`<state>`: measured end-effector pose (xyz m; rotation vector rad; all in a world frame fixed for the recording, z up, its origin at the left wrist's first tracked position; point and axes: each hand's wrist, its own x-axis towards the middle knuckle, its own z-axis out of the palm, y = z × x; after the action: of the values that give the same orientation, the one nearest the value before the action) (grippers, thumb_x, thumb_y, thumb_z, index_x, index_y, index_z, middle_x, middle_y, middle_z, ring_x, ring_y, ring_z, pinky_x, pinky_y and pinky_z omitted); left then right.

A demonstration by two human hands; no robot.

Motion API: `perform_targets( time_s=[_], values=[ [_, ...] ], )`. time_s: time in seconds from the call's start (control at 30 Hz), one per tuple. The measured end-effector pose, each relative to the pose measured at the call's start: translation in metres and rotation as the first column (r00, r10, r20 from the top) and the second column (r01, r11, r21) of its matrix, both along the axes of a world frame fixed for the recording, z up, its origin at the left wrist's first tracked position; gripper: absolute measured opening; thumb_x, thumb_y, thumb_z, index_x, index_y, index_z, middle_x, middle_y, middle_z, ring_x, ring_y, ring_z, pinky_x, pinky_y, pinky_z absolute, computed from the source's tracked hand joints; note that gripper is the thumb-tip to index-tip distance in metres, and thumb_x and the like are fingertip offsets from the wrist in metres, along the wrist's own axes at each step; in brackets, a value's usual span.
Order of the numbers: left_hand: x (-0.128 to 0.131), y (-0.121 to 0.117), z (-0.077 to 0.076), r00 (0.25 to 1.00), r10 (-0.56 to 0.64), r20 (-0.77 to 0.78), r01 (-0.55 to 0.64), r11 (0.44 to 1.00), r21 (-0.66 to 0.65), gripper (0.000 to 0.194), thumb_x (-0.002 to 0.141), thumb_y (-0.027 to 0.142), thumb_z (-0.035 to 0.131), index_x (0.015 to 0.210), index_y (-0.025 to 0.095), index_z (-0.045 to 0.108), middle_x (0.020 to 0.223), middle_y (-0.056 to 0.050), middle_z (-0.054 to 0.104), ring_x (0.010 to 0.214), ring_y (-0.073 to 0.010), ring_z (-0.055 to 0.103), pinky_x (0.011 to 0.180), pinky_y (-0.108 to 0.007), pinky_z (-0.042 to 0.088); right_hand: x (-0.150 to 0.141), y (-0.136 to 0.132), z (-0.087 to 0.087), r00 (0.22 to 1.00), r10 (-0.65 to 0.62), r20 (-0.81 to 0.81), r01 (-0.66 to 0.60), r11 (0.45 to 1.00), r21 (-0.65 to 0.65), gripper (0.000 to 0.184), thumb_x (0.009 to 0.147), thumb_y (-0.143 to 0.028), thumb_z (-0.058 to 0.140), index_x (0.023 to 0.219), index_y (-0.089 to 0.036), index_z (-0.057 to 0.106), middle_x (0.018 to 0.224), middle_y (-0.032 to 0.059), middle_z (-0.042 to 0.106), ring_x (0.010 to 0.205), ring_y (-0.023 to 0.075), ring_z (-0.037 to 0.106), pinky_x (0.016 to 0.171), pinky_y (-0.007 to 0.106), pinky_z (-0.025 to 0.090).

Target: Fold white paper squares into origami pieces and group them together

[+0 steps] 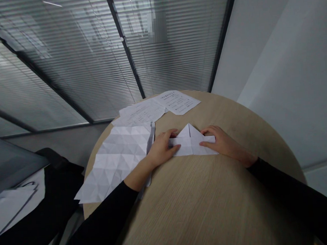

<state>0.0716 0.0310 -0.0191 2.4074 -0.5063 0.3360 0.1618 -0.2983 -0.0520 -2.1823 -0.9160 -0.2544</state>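
Two open hands, the left hand (162,149) and the right hand (223,142), pressed flat on a white folded paper shape (191,144) with a peaked top, steadying it on the round pale-wood surface (237,132). Beyond lay a large creased white sheet (113,163) and printed white pages (176,101).

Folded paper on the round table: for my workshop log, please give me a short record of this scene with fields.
left hand: on the folded paper's left end
right hand: flat on its right end
folded paper: white, with a triangular peak, lying on the table
creased sheet: white, faceted with folds, left of the left hand
printed sheets: at the far edge
table: round, light wood grain
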Motion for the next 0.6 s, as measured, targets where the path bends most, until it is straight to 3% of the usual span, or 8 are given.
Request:
perform_targets(
  time_s=[0.07, 0.17, 0.33, 0.43, 0.6],
  values=[
    [0.001, 0.001, 0.000, 1.000, 0.019, 0.017, -0.018, 1.000, -0.024, 0.054, 0.100, 0.028, 0.081, 0.151, 0.022, 0.064, 0.128, -0.011, 0.080, 0.121, -0.0302, 0.076, 0.109, -0.052, 0.060, -0.003, 0.000, 0.006, 0.999, -0.031, -0.012, 0.031, 0.999, 0.016, 0.024, 0.097, -0.036, 0.087, 0.118, -0.029, 0.076, 0.117, 0.0097, 0.081, 0.111, 0.0346, 0.077, 0.100, 0.054, 0.064],
    [0.001, 0.003, 0.006, 0.992, -0.032, 0.119, 0.029, 0.999, 0.028, 0.016, 0.107, 0.026, 0.071, 0.122, 0.024, 0.077, 0.115, -0.007, 0.081, 0.111, -0.0265, 0.077, 0.103, -0.047, 0.059, -0.007, 0.000, 0.020, 0.995, -0.003, 0.103, 0.001, 1.000, 0.013, 0.005, 0.100, -0.025, 0.080, 0.102, -0.028, 0.077, 0.100, 0.0060, 0.080, 0.096, 0.0309, 0.075, 0.097, 0.053, 0.062],
    [-0.003, 0.008, 0.017, 0.890, -0.013, 0.455, -0.045, 0.992, 0.116, 0.022, 0.107, 0.020, 0.069, 0.123, 0.029, 0.081, 0.126, -0.006, 0.082, 0.116, -0.0269, 0.073, 0.103, -0.049, 0.054, -0.013, -0.006, 0.039, 0.905, -0.086, 0.417, 0.037, 0.992, 0.124, 0.028, 0.094, -0.007, 0.072, 0.105, -0.032, 0.081, 0.112, 0.0040, 0.083, 0.109, 0.0325, 0.076, 0.118, 0.061, 0.053],
    [-0.004, 0.008, 0.017, 0.871, -0.026, 0.491, -0.089, 0.974, 0.209, 0.025, 0.105, 0.017, 0.072, 0.122, 0.031, 0.084, 0.126, -0.005, 0.082, 0.116, -0.0271, 0.071, 0.104, -0.049, 0.054, -0.012, -0.012, 0.041, 0.863, -0.070, 0.500, 0.070, 0.997, 0.021, 0.031, 0.094, -0.008, 0.074, 0.110, -0.033, 0.084, 0.117, 0.0040, 0.085, 0.111, 0.0336, 0.075, 0.118, 0.061, 0.053],
    [0.000, 0.009, 0.011, 0.937, -0.122, 0.327, 0.000, 0.937, 0.350, 0.020, 0.100, 0.019, 0.076, 0.117, 0.027, 0.085, 0.118, -0.005, 0.082, 0.110, -0.0274, 0.073, 0.102, -0.049, 0.058, 0.002, -0.019, 0.027, 0.911, 0.196, 0.362, -0.098, 0.957, -0.273, 0.025, 0.100, -0.014, 0.074, 0.115, -0.030, 0.086, 0.116, 0.0044, 0.088, 0.110, 0.0318, 0.080, 0.103, 0.053, 0.061]
  ],
)
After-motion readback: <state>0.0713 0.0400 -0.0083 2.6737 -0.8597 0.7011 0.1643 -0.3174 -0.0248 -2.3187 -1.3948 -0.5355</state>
